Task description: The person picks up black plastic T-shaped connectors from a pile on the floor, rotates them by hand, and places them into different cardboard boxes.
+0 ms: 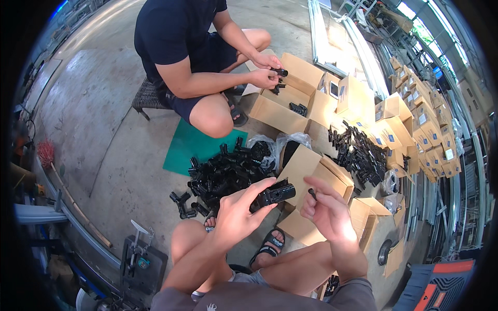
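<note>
My left hand (241, 211) is closed around a black tubular fitting (276, 193), held level over my lap with its end pointing right. Just right of it, my right hand (327, 211) pinches a small dark piece (312, 193), perhaps a bolt or plug, between thumb and fingers. The two hands are apart. Beneath and beyond my left hand lies a heap of black pipe fittings (223, 168), partly on a green mat (184, 147). One branched black fitting (182, 204) sits by itself at the heap's left. An opened cardboard box (301, 167) stands behind my right hand.
Across from me a seated person (176, 57) holds a black fitting over another open carton (280, 115). More black fittings (358, 153) are piled at right, near stacked cartons (428, 122). A broom (78, 202) lies at left; an orange-and-grey case (438, 287) is at lower right.
</note>
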Demonstrator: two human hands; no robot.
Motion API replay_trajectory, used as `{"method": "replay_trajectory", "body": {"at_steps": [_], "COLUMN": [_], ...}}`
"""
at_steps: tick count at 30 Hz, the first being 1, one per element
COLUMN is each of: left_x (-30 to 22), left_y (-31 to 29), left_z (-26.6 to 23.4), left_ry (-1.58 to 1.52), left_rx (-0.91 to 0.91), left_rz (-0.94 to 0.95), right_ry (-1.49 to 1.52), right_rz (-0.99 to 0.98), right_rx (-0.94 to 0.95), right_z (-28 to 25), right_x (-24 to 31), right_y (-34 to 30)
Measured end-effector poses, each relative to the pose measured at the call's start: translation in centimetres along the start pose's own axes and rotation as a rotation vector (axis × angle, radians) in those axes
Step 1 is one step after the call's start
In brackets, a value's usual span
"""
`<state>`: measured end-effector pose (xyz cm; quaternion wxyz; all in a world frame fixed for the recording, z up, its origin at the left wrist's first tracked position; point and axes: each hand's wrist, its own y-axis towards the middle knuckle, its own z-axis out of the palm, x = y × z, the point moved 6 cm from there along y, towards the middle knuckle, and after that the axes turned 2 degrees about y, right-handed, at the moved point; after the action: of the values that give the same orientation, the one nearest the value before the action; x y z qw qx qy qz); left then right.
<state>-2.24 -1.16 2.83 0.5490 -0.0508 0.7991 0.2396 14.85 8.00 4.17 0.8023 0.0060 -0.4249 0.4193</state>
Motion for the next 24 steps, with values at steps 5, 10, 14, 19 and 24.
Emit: {"method": "replay_trajectory", "body": {"at_steps": [5,10,14,19,24], "left_x": [-0.3,-0.6,-0.6,-0.8,-0.3], "left_y": [-1.7,-3.0,-2.9,-2.5,-2.3], "left_z": [1.0,1.3,1.6,2.3,3.0], "left_ry": [0.0,0.052,0.021,0.002,-0.178], "left_rx": [0.128,0.197,0.171,0.236,0.219], "left_rz": [-0.034,0.005,0.042,-0.004,-0.025], "right_ry": [-0.477,-1.06,-1.432,-1.535,-1.468], "right_rz": [-0.315,-0.589,-0.811,-0.895,-0.801], "right_rx": [-0.028,-0.125,-0.061,0.007,-0.045], "right_z": [-1.3,-0.1,1.4,1.7,1.2], "right_x": [-1.2,-2.3,-2.0,-1.7,-0.9], "right_y": [-1.2,-2.6,-2.8,-3.0,-3.0]}}
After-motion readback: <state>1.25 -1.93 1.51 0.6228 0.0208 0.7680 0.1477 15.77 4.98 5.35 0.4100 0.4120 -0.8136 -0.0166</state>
